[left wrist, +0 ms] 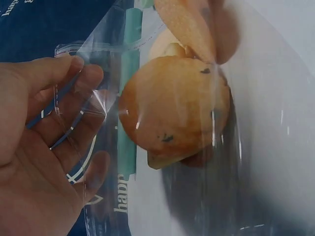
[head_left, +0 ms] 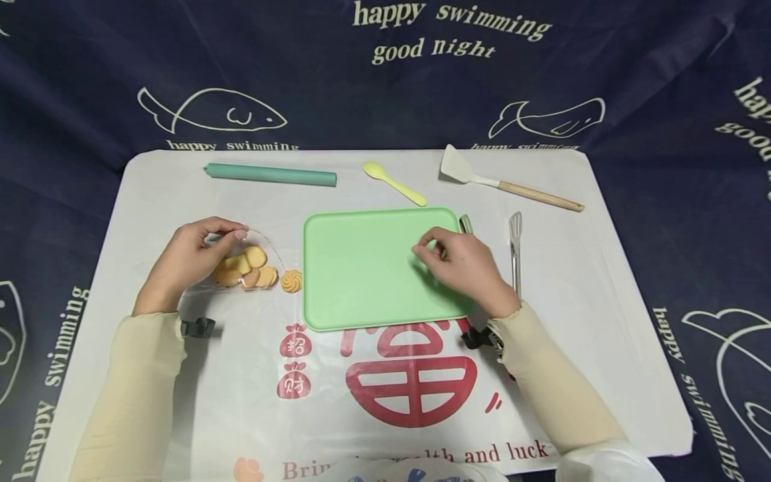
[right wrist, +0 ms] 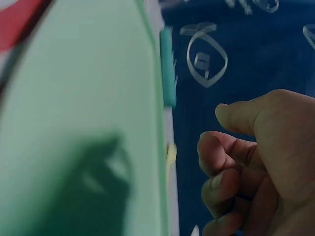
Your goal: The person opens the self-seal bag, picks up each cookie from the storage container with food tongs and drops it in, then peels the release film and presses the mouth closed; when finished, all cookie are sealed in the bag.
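My left hand [head_left: 193, 258] pinches the top edge of a clear plastic zip bag [left wrist: 106, 46] between thumb and fingertips. Inside the bag are several golden-brown biscuits [head_left: 255, 256]; a round one with dark specks [left wrist: 174, 105] fills the left wrist view. A swirl-shaped biscuit [head_left: 292, 281] lies against the left rim of a light green tray [head_left: 355, 268]; whether the bag encloses it I cannot tell. Over the tray's right part hovers my right hand [head_left: 464, 261], fingers loosely curled and holding nothing, its shadow falling on the green surface.
Along the back of the white table lie a teal stick-like case [head_left: 271, 175], a yellow spoon [head_left: 394, 183] and a white spatula with a wooden handle [head_left: 512, 187]. Right of the tray is a slotted metal turner [head_left: 515, 251]. Another metal utensil [head_left: 466, 224] is partly hidden behind my right hand.
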A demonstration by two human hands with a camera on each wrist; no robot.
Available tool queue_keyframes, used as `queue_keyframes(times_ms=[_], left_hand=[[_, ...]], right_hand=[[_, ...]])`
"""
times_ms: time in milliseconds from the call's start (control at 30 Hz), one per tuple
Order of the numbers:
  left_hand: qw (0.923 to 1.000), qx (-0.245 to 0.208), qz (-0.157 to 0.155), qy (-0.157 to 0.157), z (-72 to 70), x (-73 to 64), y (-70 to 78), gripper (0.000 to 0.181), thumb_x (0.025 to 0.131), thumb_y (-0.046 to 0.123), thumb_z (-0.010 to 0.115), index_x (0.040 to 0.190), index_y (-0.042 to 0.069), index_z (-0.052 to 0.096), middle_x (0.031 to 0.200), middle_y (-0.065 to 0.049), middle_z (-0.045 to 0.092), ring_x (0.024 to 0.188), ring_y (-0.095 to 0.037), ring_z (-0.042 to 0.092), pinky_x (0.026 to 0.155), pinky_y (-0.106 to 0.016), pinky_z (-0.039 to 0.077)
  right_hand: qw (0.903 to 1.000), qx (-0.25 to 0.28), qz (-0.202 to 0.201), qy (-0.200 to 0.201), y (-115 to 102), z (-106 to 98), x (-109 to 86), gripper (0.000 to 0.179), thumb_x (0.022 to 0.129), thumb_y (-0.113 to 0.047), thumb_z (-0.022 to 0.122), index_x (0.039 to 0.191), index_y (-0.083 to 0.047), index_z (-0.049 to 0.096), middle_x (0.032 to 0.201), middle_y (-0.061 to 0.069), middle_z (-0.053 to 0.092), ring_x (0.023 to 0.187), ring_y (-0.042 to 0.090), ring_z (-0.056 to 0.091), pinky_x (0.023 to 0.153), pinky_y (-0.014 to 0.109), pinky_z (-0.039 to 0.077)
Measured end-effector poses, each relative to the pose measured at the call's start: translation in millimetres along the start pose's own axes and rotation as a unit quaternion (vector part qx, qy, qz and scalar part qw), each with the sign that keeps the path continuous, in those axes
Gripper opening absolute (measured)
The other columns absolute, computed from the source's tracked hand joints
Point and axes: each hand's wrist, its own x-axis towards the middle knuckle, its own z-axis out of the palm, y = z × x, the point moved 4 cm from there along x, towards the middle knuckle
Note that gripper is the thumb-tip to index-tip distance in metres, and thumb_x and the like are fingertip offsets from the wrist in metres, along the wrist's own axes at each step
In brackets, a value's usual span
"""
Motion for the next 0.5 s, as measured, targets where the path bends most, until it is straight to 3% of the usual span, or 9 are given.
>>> queue_keyframes(times_ms=[133, 267, 500], left_hand=[[1.0000, 0.000, 0.001, -0.001, 0.4, 0.1, 0.4, 0.036, 0.103, 0.036, 0.062, 0.116, 0.005, 0.075, 0.121, -0.011, 0.070, 0.113, -0.026, 0.060, 0.094, -0.049, 0.048], [0.9999, 0.011, -0.004, -0.003, 0.9, 0.4, -0.2, 0.036, 0.103, 0.035, 0.061, 0.116, 0.005, 0.075, 0.121, -0.011, 0.070, 0.113, -0.026, 0.061, 0.091, -0.041, 0.047], [0.9995, 0.024, -0.019, 0.010, 1.2, -0.3, -3.6, 0.037, 0.102, 0.039, 0.062, 0.117, 0.007, 0.076, 0.118, -0.013, 0.071, 0.104, -0.025, 0.062, 0.082, -0.035, 0.046]], right_hand=[[0.9978, 0.017, -0.055, -0.033, -37, 14, 24.2, 0.021, 0.098, -0.038, 0.068, 0.102, -0.018, 0.073, 0.071, -0.012, 0.062, 0.057, 0.005, 0.055, 0.053, 0.031, 0.046], [0.9921, 0.039, -0.098, -0.067, -78, 34, 47.5, 0.017, 0.099, -0.036, 0.067, 0.104, -0.020, 0.073, 0.080, -0.014, 0.064, 0.061, 0.002, 0.055, 0.058, 0.028, 0.047], [0.9829, 0.051, -0.132, -0.118, -141, 83, 91.6, 0.020, 0.101, -0.029, 0.063, 0.113, -0.019, 0.076, 0.093, -0.013, 0.068, 0.071, 0.001, 0.054, 0.065, 0.022, 0.047]])
